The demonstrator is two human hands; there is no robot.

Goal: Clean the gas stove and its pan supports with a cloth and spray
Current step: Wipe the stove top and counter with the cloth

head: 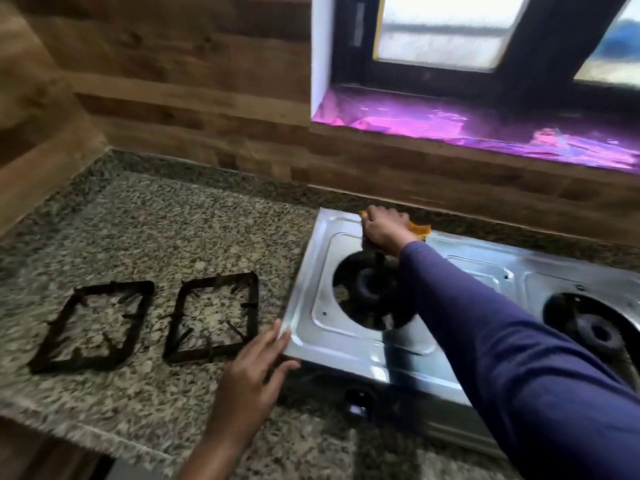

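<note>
Pressing the orange cloth (421,231) onto the gas stove's (346,344) far-left corner, my right hand (382,230) grips it; my left hand (256,372), fingers straight, steadies the near corner. Both pan supports (221,281) lie aside on the granite counter (156,220), probably still to clean; no spray in sight

Right arm wore long sleeve (502,341): dark indigo-blue, plain, soft matte fabric. Sleeve covered arm from near right edge up to wrist, snug at cuff, wider and softly creased toward near end. Weave too blurred to tell. Right hand (381,230) bare beyond cuff. Left hand (256,372) bare; left forearm (207,452) uncovered to near edge.
</note>
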